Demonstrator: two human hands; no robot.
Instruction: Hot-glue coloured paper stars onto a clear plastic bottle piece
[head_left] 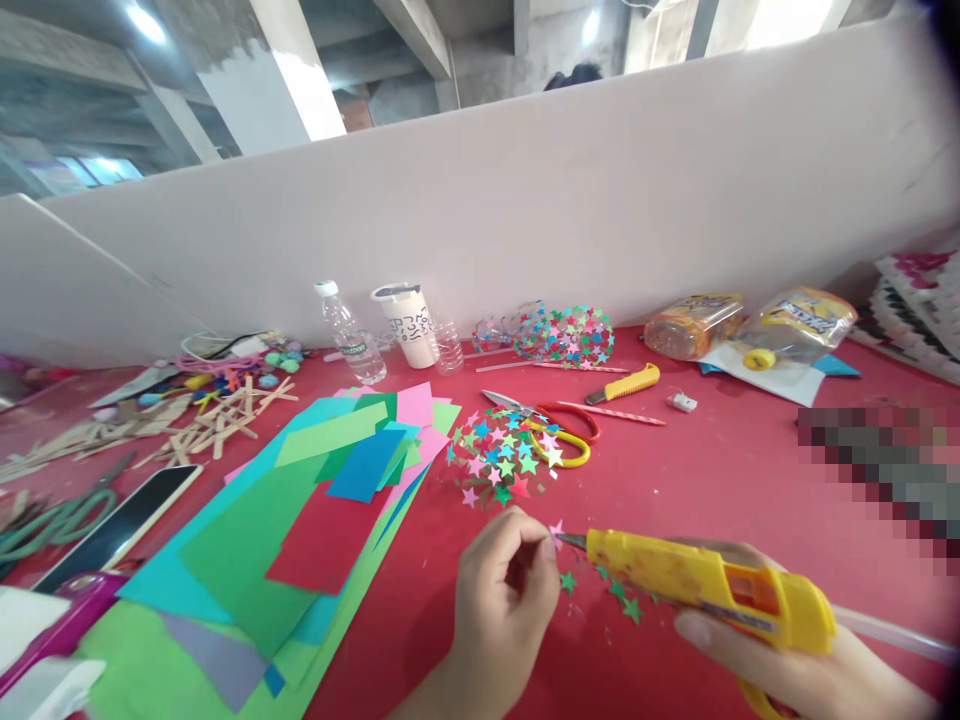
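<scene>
My left hand [504,600] is closed in a pinch, thumb and fingertips on a small pink paper star [556,535]. The tip of a yellow hot glue gun [675,575] meets or nearly meets that star; I cannot tell if they touch. My right hand [787,660] is wrapped round the glue gun's body. Several green stars [631,609] lie on the red table below the nozzle. Just beyond my left hand is a pile of multicoloured paper stars [504,455], with red-and-yellow-handled scissors [566,445] lying partly under it.
Coloured paper sheets [255,540] lie left, beside a phone [120,525] and wooden sticks [217,425]. Along the white partition [487,210] stand a water bottle [351,340] and a white cup [409,325], near a star-covered bottle [566,335]. A yellow cutter [622,384] lies right of them.
</scene>
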